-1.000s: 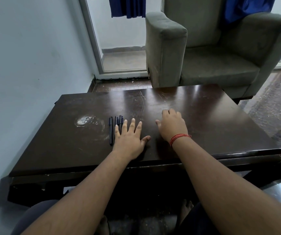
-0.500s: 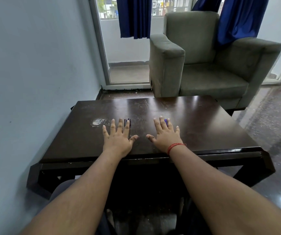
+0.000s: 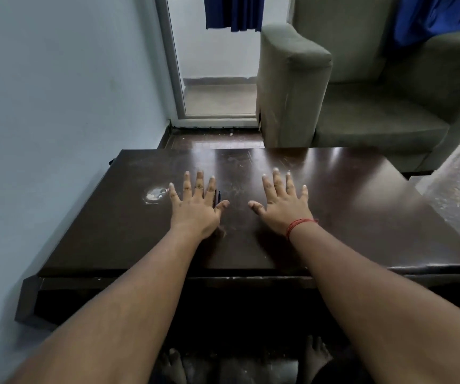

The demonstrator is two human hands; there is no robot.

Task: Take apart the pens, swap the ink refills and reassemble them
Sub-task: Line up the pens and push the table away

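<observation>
Both hands lie flat, palms down, fingers spread, on the dark wooden table [image 3: 362, 206]. My left hand [image 3: 195, 206] covers the dark pens [image 3: 217, 195]; only a short black stretch shows beside the index finger. My right hand [image 3: 283, 202], with a red thread round the wrist, rests to the right of the left hand, and nothing shows under it. How many pens lie under the left hand cannot be told.
A pale round stain [image 3: 154, 194] marks the table left of my left hand. A light blue wall [image 3: 57, 106] runs along the table's left side. A grey armchair [image 3: 362, 101] stands behind the far edge, beside a glass door [image 3: 217, 79].
My left hand has slid over the pens and hides nearly all of them. My right hand has flattened and spread its fingers. The camera tilted up, then back down.
</observation>
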